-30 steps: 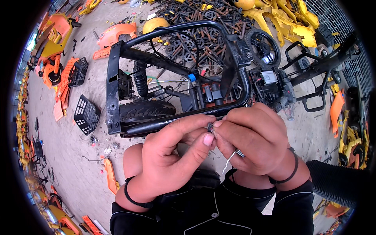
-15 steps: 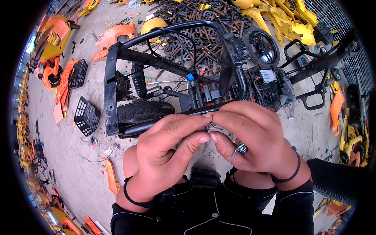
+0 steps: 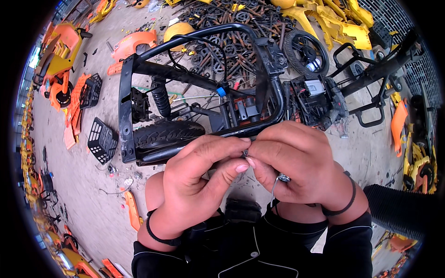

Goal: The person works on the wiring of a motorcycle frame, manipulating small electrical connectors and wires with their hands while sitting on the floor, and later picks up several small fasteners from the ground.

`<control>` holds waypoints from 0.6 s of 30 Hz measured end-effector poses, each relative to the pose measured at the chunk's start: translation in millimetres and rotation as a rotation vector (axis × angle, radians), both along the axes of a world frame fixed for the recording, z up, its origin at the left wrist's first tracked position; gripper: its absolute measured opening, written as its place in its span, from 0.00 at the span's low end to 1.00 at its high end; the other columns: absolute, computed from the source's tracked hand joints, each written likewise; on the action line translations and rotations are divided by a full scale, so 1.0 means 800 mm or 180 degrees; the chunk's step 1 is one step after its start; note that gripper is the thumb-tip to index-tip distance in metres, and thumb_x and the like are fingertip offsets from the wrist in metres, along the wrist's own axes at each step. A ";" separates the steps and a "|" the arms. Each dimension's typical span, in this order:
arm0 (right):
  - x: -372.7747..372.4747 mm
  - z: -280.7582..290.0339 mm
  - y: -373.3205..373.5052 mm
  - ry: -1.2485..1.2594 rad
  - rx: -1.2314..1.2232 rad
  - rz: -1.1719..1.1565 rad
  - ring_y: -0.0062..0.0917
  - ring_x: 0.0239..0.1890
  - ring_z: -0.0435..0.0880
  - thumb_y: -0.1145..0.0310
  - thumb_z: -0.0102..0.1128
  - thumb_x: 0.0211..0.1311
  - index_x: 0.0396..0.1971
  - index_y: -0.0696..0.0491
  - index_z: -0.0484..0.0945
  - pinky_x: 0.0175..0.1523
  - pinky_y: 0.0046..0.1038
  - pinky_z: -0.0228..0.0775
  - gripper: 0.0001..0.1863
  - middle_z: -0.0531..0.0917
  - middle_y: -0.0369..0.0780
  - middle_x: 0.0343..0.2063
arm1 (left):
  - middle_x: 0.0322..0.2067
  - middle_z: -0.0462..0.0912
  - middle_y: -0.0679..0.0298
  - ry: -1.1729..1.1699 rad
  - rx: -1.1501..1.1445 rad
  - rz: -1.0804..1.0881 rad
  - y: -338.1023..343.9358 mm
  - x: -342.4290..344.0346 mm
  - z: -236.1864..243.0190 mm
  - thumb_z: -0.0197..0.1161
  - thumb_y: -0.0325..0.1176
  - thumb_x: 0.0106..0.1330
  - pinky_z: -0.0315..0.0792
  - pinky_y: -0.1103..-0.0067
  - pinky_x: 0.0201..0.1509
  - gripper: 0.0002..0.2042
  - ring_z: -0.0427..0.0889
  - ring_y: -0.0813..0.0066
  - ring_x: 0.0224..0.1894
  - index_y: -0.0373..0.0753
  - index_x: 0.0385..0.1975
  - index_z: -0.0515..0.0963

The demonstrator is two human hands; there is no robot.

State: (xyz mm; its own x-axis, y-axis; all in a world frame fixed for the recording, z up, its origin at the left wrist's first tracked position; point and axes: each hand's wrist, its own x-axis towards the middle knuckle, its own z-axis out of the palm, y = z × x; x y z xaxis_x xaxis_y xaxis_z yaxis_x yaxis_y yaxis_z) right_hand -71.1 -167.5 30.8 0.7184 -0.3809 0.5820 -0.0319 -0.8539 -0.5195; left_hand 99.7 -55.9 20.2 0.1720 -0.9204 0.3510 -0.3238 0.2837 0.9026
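Observation:
My left hand and my right hand meet at the fingertips in front of my knees, both closed in a pinch. A small dark part shows between the fingertips, mostly hidden, so its kind cannot be made out. A metal coil spring with a long straight wire leg sticks out below my right thumb, held within the right hand. Just beyond my hands lies a black vehicle frame, with a rear tyre, a shock absorber and a blue-capped part.
Behind the frame lies a heap of rusty metal parts, beside a loose wheel. Black plastic baskets and orange panels lie at left. Yellow panels are piled at far right, with a ribbed black object nearer.
My fingertips have parted slightly, so the small dark part shows more. The right hand has turned a little, and the coil spring with it. The background has shifted slightly left.

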 end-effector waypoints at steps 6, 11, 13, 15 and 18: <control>0.005 -0.005 0.000 -0.0207 0.0022 -0.0050 0.29 0.24 0.79 0.74 0.69 0.43 0.28 0.51 0.80 0.27 0.27 0.69 0.10 0.78 0.35 0.25 | 0.37 0.85 0.56 -0.0211 -0.0106 0.0093 0.000 -0.001 0.001 0.69 0.21 0.61 0.78 0.80 0.38 0.13 0.85 0.70 0.36 0.33 0.46 0.82; 0.001 0.003 0.000 0.0057 -0.0014 0.0057 0.29 0.25 0.82 0.77 0.70 0.48 0.31 0.56 0.83 0.29 0.27 0.74 0.09 0.82 0.38 0.27 | 0.38 0.85 0.55 -0.0748 -0.0383 0.0323 -0.001 -0.002 0.004 0.69 0.21 0.61 0.79 0.79 0.39 0.11 0.85 0.67 0.37 0.32 0.43 0.82; 0.001 0.000 0.001 0.0055 -0.0142 -0.0004 0.29 0.24 0.82 0.76 0.70 0.46 0.31 0.55 0.83 0.27 0.27 0.73 0.09 0.82 0.38 0.27 | 0.38 0.84 0.54 -0.0871 -0.0428 0.0374 -0.001 -0.005 0.006 0.70 0.21 0.60 0.79 0.78 0.39 0.11 0.85 0.66 0.37 0.32 0.43 0.82; 0.003 -0.004 0.003 0.0021 -0.0312 -0.0103 0.27 0.23 0.80 0.74 0.70 0.45 0.29 0.54 0.82 0.26 0.27 0.70 0.09 0.80 0.37 0.27 | 0.37 0.84 0.54 -0.0912 -0.0426 0.0425 0.001 -0.006 0.006 0.70 0.20 0.59 0.79 0.78 0.39 0.11 0.85 0.66 0.36 0.32 0.42 0.82; 0.007 -0.011 0.006 -0.0040 -0.0610 -0.0242 0.25 0.22 0.76 0.70 0.68 0.42 0.25 0.52 0.79 0.24 0.27 0.66 0.08 0.77 0.34 0.26 | 0.37 0.83 0.54 -0.0677 -0.0211 0.0496 0.004 -0.008 0.005 0.70 0.20 0.58 0.78 0.78 0.40 0.11 0.85 0.66 0.37 0.31 0.40 0.81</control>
State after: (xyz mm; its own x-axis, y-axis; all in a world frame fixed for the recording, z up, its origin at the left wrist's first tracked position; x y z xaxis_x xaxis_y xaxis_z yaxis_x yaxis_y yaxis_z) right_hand -65.5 -162.9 22.1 0.6840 -0.3151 0.6579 -0.0944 -0.9325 -0.3485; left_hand 93.0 -52.5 24.5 0.2258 -0.8625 0.4530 -0.5485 0.2718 0.7908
